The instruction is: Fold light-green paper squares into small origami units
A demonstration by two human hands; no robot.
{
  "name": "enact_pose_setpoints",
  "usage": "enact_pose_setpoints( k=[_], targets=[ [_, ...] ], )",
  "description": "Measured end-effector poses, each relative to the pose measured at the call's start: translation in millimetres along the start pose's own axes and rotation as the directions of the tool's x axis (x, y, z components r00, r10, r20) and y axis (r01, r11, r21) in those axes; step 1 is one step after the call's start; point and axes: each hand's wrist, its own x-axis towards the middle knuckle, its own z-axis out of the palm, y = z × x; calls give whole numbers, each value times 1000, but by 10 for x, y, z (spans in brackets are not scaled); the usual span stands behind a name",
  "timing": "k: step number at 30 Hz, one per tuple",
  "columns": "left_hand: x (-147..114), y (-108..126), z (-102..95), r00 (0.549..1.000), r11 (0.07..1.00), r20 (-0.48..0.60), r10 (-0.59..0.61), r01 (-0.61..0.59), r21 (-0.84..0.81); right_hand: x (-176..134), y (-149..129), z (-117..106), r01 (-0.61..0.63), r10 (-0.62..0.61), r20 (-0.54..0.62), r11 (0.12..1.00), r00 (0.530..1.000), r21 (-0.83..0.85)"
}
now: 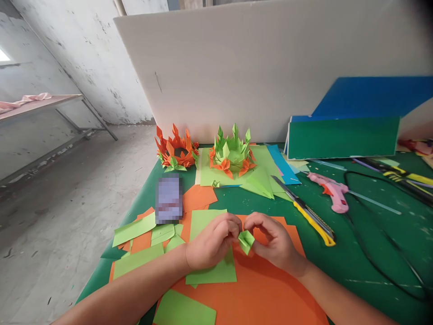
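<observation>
A small folded piece of green paper point(246, 242) is held between my two hands, above the large orange paper sheet point(270, 293). My left hand point(214, 239) pinches it from the left, its fingertips curled at the paper's edge. From the other side my right hand point(275, 243) grips it with thumb and fingers. Beneath my left hand lies a light green paper sheet point(225, 273). Behind the hands stand an orange folded-paper crown point(176, 149) and a green one point(233, 151) with orange paper flowers.
Right of my hands lie a yellow box cutter point(313, 221) and a pink glue gun point(333, 192) with a black cord. Cut paper pieces point(135, 228) and a blurred purple rectangular object point(168, 198) are at left. A large white board point(237, 67) stands behind the green table point(372, 234).
</observation>
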Motion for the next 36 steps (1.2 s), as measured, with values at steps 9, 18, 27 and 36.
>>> enact_pose_setpoints(
  k=[9, 18, 27, 36],
  targets=[
    [69, 51, 60, 794, 663, 101, -599, 563, -493, 44, -10, 1, -95, 101, -83, 993, 991, 66],
    [112, 20, 57, 669, 343, 250, -700, 622, -704, 47, -9, 13, -285, 299, -84, 948, 951, 144],
    [81, 57, 86, 706, 650, -65, -705, 607, -456, 54, 23, 39, -392, 400, -4, 902, 917, 183],
    [79, 48, 87, 696, 600, -48, -716, 579, -553, 58, 9, 18, -418, 431, 17, 865, 902, 278]
  ],
)
